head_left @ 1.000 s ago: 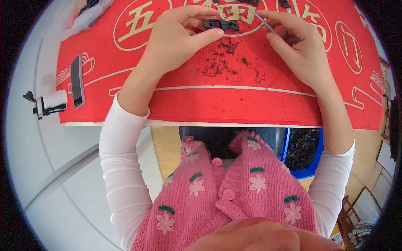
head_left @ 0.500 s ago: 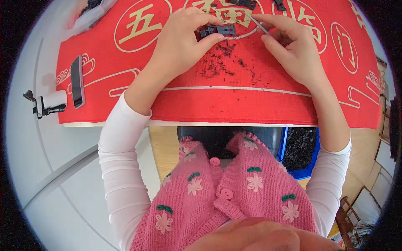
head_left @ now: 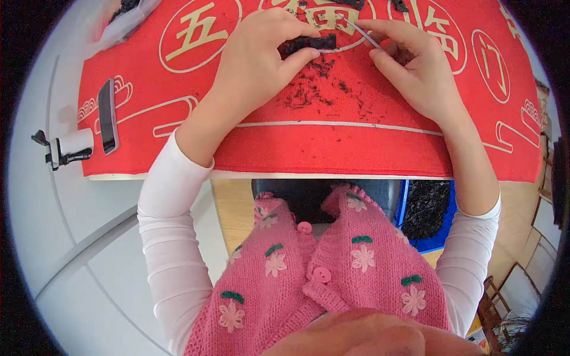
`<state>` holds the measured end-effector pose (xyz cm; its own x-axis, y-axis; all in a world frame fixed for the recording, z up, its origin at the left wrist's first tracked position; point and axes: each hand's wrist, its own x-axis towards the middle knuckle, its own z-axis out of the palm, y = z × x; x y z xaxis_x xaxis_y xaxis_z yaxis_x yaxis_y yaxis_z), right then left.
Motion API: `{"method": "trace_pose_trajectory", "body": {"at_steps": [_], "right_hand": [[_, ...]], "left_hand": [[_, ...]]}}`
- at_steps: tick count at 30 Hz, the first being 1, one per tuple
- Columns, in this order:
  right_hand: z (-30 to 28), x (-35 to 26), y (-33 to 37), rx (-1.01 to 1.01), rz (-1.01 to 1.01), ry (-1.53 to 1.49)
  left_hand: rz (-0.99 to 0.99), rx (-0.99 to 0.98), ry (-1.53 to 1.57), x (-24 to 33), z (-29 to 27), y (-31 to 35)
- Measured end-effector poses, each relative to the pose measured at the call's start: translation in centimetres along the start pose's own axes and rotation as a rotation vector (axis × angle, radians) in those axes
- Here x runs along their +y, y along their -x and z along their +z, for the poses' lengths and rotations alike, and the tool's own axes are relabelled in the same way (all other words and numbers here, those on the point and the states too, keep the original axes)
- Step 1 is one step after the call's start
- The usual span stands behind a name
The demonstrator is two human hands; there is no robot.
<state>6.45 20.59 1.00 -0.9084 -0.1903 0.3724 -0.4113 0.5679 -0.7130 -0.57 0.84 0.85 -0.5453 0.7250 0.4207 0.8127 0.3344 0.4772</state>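
Between the thumb and fingers of my left hand (head_left: 255,62) is a small black plastic part (head_left: 313,43), held roughly level above the cloth. Its left end is hidden by my fingers. My right hand (head_left: 415,68) pinches a thin, silvery pointed tool (head_left: 364,35), its tip angled up and left, apart from the part. I cannot make out the exact kind of tool. Black shavings (head_left: 317,80) lie scattered on the red cloth (head_left: 285,154) below both hands.
More black parts (head_left: 350,3) lie at the far edge. A clear plastic bag (head_left: 127,26) with dark pieces is far left, a phone (head_left: 108,115) and a white object with a black strap (head_left: 76,142) nearer. Below the table sits a blue bin (head_left: 436,243) of black pieces.
The black part has been turned in my left hand, so a darker side now faces up. The tool's tip has shifted slightly left; both hands stay nearly in place.
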Motion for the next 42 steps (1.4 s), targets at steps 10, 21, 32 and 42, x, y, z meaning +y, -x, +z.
{"method": "trace_pose_trajectory", "body": {"at_steps": [10, 21, 32, 42], "right_hand": [[0.0, -0.4, 0.1, -0.014, 0.115, -0.009], [-0.2, -0.3, 0.1, -0.023, 0.099, 0.024], [-0.2, -0.1, 0.1, -0.004, 0.088, 0.027], [-0.2, 0.3, 0.2, 0.023, 0.036, 0.022]], "left_hand": [[0.035, 0.059, -0.062, -1.0, 0.4, 1.2], [0.043, 0.035, -0.008, -0.6, 0.2, 1.3], [0.006, 0.01, -0.015, -0.8, -0.3, 1.7], [-0.07, -0.071, 0.088, -1.0, -1.4, 1.7]]}}
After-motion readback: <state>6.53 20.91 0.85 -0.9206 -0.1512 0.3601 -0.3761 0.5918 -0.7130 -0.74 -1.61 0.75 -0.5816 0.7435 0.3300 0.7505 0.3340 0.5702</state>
